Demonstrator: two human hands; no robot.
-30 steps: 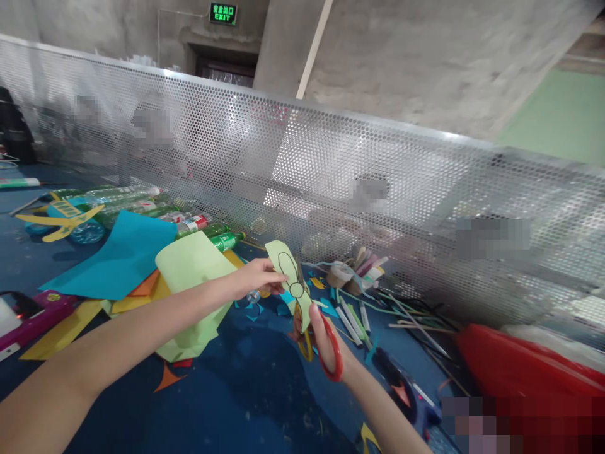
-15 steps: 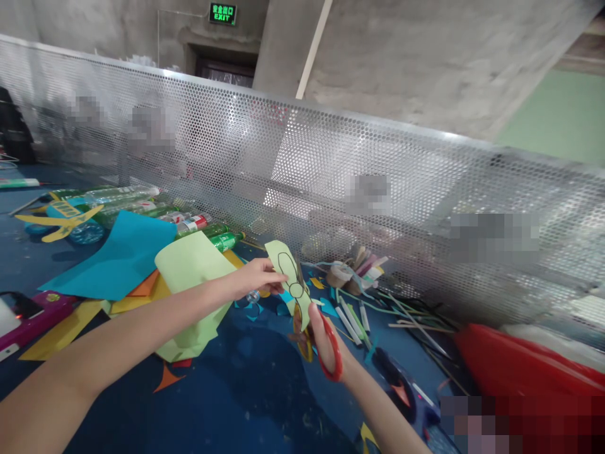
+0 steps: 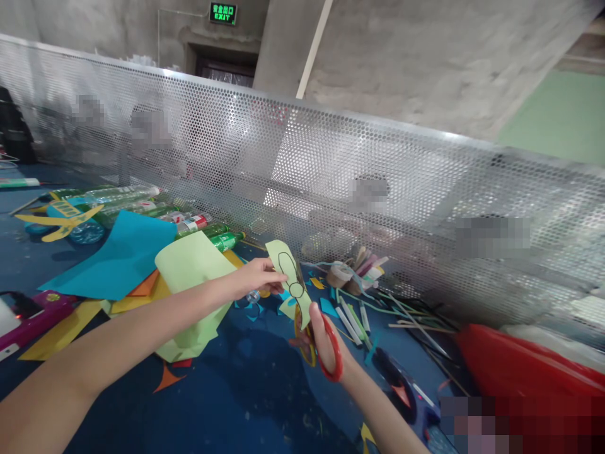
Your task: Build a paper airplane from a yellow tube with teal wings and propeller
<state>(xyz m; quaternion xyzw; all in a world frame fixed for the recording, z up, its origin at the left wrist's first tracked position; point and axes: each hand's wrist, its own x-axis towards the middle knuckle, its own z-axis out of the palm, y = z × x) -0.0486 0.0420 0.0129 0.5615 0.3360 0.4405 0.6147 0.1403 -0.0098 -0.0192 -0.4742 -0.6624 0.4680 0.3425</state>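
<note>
Black-outlined pale-green paper strip (image 3: 296,290) pinched in left hand (image 3: 261,277); long axis slants down-right toward right hand (image 3: 322,333), wrapped around red-and-yellow-handled scissors (image 3: 337,354).

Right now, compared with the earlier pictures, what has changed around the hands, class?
The right hand has spread the scissors slightly, the yellow loop dropping lower. A sliver right of the green paper no longer shows. Neither hand let go: the left hand still pinches the paper. The bottles and blue sheet stay put.
</note>
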